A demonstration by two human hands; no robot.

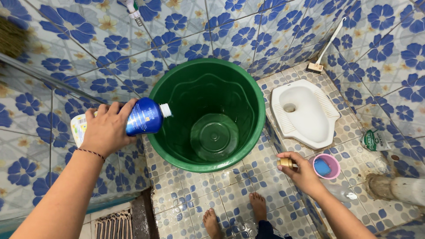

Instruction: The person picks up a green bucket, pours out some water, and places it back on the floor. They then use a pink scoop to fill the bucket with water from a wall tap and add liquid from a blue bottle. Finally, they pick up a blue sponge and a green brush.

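My left hand [106, 128] grips a blue bottle [145, 116] with a pale lower part, tilted on its side so its open white neck points over the rim of a big green bucket [256, 95]. A little water lies in the bucket's bottom. My right hand [301, 170] is lower right, holding a small gold cap [285, 163] between its fingers, just left of a small pink cup [330, 161] with something blue inside. My bare feet [234, 214] stand on the tiled floor below the bucket.
A white squat toilet [305, 110] sits right of the bucket. A white-handled brush [325, 48] leans in the corner. A green-and-white packet [374, 140] lies on the raised ledge, near a grey pipe [398, 188]. A floor drain grate [113, 223] is lower left.
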